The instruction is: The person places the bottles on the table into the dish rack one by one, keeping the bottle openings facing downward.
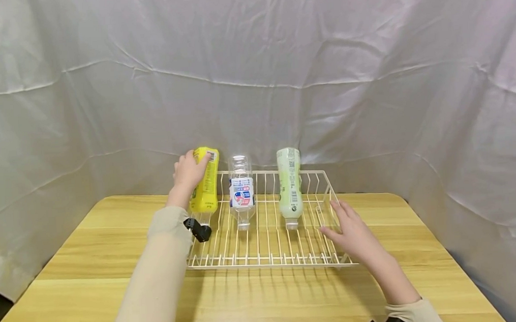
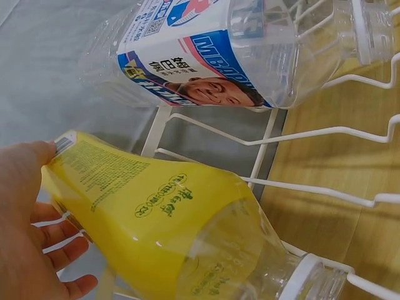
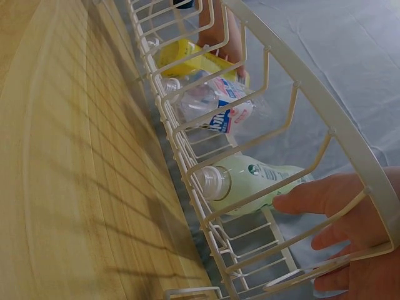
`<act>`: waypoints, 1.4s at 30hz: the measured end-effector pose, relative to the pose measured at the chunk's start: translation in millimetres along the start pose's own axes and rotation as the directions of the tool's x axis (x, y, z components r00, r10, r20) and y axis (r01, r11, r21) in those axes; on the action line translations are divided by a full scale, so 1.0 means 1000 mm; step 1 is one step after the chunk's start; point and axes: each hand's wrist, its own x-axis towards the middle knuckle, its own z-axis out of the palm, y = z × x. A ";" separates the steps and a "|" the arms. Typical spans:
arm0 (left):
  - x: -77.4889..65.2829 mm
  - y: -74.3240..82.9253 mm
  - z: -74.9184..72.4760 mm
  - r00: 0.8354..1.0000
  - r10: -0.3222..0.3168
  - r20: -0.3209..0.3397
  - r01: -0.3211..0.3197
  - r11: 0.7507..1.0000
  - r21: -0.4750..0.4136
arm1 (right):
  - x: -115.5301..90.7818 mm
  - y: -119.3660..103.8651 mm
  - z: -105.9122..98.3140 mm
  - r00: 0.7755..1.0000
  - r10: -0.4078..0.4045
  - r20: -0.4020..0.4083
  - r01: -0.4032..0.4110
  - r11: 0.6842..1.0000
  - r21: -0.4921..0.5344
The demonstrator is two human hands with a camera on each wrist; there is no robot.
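A yellow-wrapped bottle (image 1: pixel 206 184) leans upside down at the left of a white wire dish rack (image 1: pixel 273 266). My left hand (image 1: pixel 189 172) holds it near its raised base, thumb on the front and fingers behind; the left wrist view shows the hand (image 2: pixel 31 231) at that end. Beside it, a clear bottle (image 1: pixel 242 191) with a blue, white and pink label stands cap down. Farther right is a pale green bottle (image 1: pixel 290 183), also inverted. My right hand (image 1: pixel 353 229) rests at the rack's right side, fingers extended and thumb inside the rim.
The rack sits on a light wooden table (image 1: pixel 293 306) with rounded far corners. A grey cloth curtain (image 1: pixel 253 82) hangs close behind the rack and along both sides. Upright wire prongs (image 3: pixel 294 119) line the rack.
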 end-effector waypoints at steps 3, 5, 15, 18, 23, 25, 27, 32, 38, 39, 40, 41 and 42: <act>-0.001 0.000 -0.001 1.000 0.002 -0.010 -0.002 1.000 0.003 | 0.000 0.000 0.000 1.000 -0.001 0.001 0.001 1.000 0.001; -0.002 0.000 -0.003 1.000 0.005 -0.020 -0.005 1.000 -0.002 | 0.000 -0.001 0.000 1.000 -0.002 0.002 0.002 1.000 0.000; -0.006 0.001 -0.007 0.999 0.013 -0.039 -0.013 1.000 -0.002 | 0.002 -0.002 -0.001 1.000 -0.003 -0.006 0.003 1.000 -0.002; -0.007 0.002 -0.008 0.999 0.021 -0.044 -0.020 1.000 0.007 | 0.001 -0.002 -0.002 1.000 -0.005 -0.004 0.005 1.000 -0.004; -0.010 0.005 -0.012 0.997 0.027 -0.066 -0.025 0.999 0.023 | 0.000 -0.003 -0.001 1.000 -0.004 0.006 0.004 1.000 -0.004; -0.012 0.008 -0.015 0.996 0.035 -0.076 -0.032 0.999 0.034 | 0.000 -0.003 -0.001 1.000 0.000 0.008 0.000 1.000 -0.002; -0.016 0.012 -0.020 0.995 0.050 -0.085 -0.046 0.998 0.042 | 0.000 -0.002 -0.001 1.000 0.003 0.010 -0.003 1.000 -0.003; -0.027 0.026 -0.033 0.988 0.100 -0.116 -0.094 0.994 0.053 | -0.001 0.000 0.000 1.000 0.003 0.006 -0.003 1.000 -0.005; -0.045 0.041 -0.052 0.977 0.158 -0.147 -0.143 0.984 0.106 | -0.002 0.001 0.000 1.000 0.009 0.007 -0.009 1.000 0.010; -0.049 0.043 -0.055 0.974 0.169 -0.151 -0.152 0.981 0.117 | -0.002 0.001 0.000 1.000 0.010 0.007 -0.010 1.000 0.011; -0.054 0.045 -0.059 0.971 0.180 -0.154 -0.162 0.979 0.126 | -0.002 0.001 0.000 1.000 0.009 0.006 -0.009 1.000 0.011; -0.058 0.047 -0.062 0.969 0.192 -0.158 -0.172 0.976 0.132 | -0.002 0.000 0.000 1.000 0.009 0.005 -0.009 1.000 0.011; -0.063 0.049 -0.065 0.966 0.203 -0.161 -0.182 0.973 0.140 | -0.002 0.000 -0.001 1.000 0.007 0.005 -0.007 1.000 0.011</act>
